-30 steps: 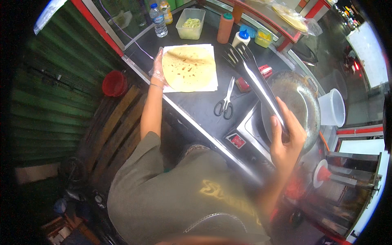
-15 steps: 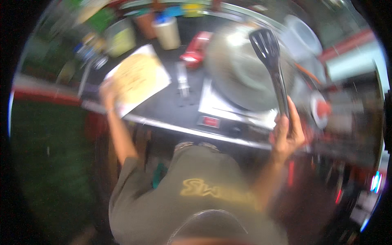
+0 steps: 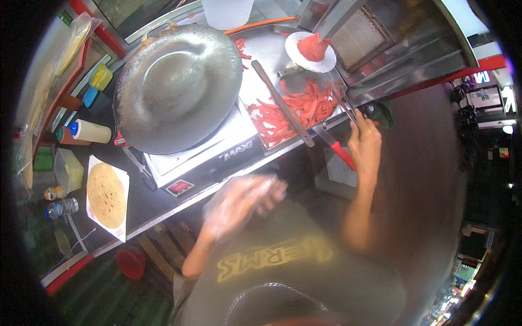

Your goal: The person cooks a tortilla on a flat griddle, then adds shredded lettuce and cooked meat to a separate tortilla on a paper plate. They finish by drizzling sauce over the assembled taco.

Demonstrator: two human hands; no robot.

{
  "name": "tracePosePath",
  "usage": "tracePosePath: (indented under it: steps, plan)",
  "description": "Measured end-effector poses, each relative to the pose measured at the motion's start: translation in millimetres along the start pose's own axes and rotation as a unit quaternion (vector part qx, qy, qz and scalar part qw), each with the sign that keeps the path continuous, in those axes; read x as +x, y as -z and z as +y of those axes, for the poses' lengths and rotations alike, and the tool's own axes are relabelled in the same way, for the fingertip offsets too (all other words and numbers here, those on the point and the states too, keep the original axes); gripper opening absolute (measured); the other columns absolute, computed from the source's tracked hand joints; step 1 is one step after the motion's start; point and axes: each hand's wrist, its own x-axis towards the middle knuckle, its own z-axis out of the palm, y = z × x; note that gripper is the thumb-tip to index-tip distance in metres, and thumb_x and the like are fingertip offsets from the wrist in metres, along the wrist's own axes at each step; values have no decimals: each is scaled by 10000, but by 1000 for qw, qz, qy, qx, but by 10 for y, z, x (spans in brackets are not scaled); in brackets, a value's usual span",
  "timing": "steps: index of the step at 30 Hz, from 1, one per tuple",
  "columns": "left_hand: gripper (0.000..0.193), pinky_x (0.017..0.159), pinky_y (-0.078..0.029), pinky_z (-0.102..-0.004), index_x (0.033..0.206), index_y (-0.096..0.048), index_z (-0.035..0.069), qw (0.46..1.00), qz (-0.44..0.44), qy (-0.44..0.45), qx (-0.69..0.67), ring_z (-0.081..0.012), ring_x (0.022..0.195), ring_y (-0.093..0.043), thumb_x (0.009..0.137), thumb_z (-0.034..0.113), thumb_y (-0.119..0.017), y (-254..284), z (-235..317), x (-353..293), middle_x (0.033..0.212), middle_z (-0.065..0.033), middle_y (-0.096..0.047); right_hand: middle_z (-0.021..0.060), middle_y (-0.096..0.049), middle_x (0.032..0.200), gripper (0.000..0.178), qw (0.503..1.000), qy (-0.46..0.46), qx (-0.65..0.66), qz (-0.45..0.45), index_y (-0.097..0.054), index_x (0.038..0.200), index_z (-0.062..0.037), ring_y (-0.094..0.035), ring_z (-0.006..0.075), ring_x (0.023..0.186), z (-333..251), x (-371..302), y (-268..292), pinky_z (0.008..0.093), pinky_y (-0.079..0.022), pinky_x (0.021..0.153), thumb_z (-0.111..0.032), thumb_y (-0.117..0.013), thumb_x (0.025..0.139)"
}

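My right hand [image 3: 365, 144] is closed round the handle of a black slotted spatula [image 3: 343, 98], whose head lies over the near right edge of shredded red meat [image 3: 315, 103] on a metal tray. Just below that hand is a red-handled knife [image 3: 343, 156], its blade toward the tray. My left hand [image 3: 239, 204], in a clear plastic glove, is in front of my shirt, blurred, with fingers apart and nothing seen in them. A round flatbread [image 3: 106, 195] rests on white paper [image 3: 124, 217] on the counter at the left, apart from both hands.
A large domed griddle [image 3: 179, 87] sits on a stove [image 3: 217, 163]. A long flat metal tool [image 3: 283, 103] lies across the meat. Behind it, a red meat cone [image 3: 314, 48] stands with a white plate [image 3: 293, 51]. Squeeze bottles [image 3: 92, 131] and metal tongs [image 3: 138, 165] are at the left.
My left hand has let go of the flatbread's paper and moved in front of my shirt. My right hand has brought the spatula over to the meat. The view has swung right.
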Motion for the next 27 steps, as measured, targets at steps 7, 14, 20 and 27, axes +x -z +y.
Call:
tracePosePath:
  steps: [7, 14, 20, 27]
  plan:
    - [775, 1027, -600, -440, 1565, -476, 0, 891, -65, 117, -435, -254, 1201, -700, 1099, 618, -530, -426, -504, 1736, 1430, -194, -650, 247, -640, 1152, 567, 983, 44, 22, -176, -609, 1440, -16, -726, 470, 857, 120, -300, -112, 549, -597, 739, 17, -687, 879]
    - [462, 813, -628, -358, 1318, -681, 26, 926, 163, 16, -339, -151, 1015, -707, 1068, 414, -703, -827, -380, 1488, 1216, -68, -720, 223, -657, 1021, 470, 942, 135, 228, -207, -646, 1438, -30, -703, 437, 842, 583, -35, 64, 514, -553, 743, 0, -670, 970]
    - [365, 812, -645, -343, 1291, -658, -27, 948, 260, -9, -184, -191, 945, -744, 1024, 191, -779, -1197, -199, 1048, 1105, -157, -738, 276, -774, 1024, 293, 931, -70, 251, -255, -755, 1271, 39, -762, 269, 851, 1029, 516, 388, 394, -557, 780, -120, -664, 1043]
    - [123, 626, -510, -301, 872, -577, 25, 904, 392, -22, -168, -163, 648, -608, 760, -15, -610, -1210, -151, 703, 810, -133, -676, 138, -825, 1147, 341, 834, 32, 407, -371, -754, 1303, 33, -706, 152, 1064, 1034, 539, -529, 332, -521, 995, -196, -699, 1057]
